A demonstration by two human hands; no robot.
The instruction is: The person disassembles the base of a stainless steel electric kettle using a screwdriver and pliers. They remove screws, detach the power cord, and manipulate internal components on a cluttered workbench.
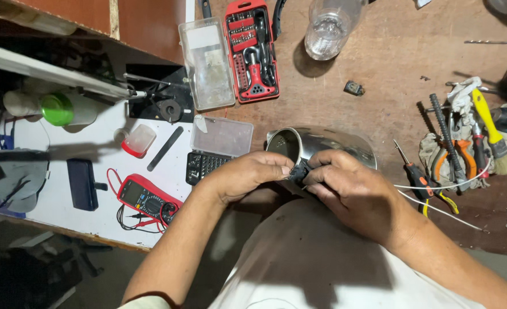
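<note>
Hands, left hand (252, 171) and right hand (348, 186), both grip the small black part (299, 170) at the rim of the shiny round steel kettle (322, 149), seemingly mid-fitting, needing a firm, steady press next

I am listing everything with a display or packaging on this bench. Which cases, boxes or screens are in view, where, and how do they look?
Multimeter: white table, left of the left hand; red body, grey screen.
Screwdriver set case: top centre, open; red.
Its clear lid: lying open beside it.
Bit box: above the left hand; black tray, clear lid.
Small container: white table; clear with a red base.
</note>
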